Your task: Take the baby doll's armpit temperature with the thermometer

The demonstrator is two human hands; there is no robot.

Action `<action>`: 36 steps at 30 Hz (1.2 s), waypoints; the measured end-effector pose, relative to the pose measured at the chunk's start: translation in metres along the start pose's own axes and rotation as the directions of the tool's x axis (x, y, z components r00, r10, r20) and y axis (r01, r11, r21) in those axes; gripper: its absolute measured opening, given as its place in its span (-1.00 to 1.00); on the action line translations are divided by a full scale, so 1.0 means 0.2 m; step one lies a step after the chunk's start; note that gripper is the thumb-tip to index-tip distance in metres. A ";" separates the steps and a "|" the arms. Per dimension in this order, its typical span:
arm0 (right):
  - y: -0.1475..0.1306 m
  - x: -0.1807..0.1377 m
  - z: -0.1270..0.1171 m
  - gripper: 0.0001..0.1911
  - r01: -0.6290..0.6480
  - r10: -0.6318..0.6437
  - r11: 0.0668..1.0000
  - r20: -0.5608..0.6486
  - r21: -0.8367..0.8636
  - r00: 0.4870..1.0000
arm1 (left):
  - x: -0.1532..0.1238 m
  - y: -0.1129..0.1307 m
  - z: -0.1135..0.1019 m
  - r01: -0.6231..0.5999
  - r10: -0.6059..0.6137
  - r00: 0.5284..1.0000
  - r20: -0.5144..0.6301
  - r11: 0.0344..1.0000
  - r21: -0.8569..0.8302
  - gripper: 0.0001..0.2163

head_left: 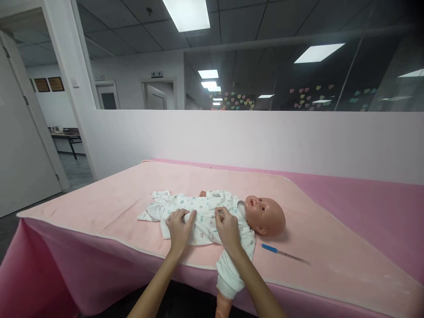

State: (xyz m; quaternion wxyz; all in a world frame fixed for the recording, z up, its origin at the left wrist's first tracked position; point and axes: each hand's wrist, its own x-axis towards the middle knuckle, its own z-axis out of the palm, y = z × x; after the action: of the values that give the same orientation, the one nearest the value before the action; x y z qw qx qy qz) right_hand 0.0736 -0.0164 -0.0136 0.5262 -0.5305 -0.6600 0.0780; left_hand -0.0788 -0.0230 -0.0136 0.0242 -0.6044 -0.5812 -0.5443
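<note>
A baby doll [267,216] lies on its back with its head to the right. It wears a white baby shirt [205,232] with small coloured prints, and white printed trousers cover its legs. My left hand [179,229] is at the shirt's lower front, fingers curled and thumb close, gripping the cloth. Nearer the doll's chest, my right hand [228,229] pinches the shirt's front edge between thumb and fingertips. What exactly lies between the fingertips is hidden. One doll arm in a white sleeve [230,276] hangs over the table's near edge, partly behind my right forearm.
A thin stick with a blue end [270,248] lies beside the doll's head. A peach mat [112,194] covers the table over a pink cloth [374,207]. Behind stands a white half wall [251,141] with glass above. An open door [24,119] is at the left.
</note>
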 end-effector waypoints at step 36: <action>0.27 -0.27 -1.01 -0.65 -0.285 0.298 0.913 0.001 -0.291 0.954 | 0.04 -0.04 0.01 0.000 0.003 0.999 0.047 0.998 -0.068 -0.76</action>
State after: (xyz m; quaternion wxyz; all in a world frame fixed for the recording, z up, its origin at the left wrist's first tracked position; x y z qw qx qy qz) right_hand 0.2569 -0.1277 0.0054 0.4109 -0.6918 -0.5895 0.0710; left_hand -0.0861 -0.0127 -0.0137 -0.0096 -0.6178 -0.5623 -0.5496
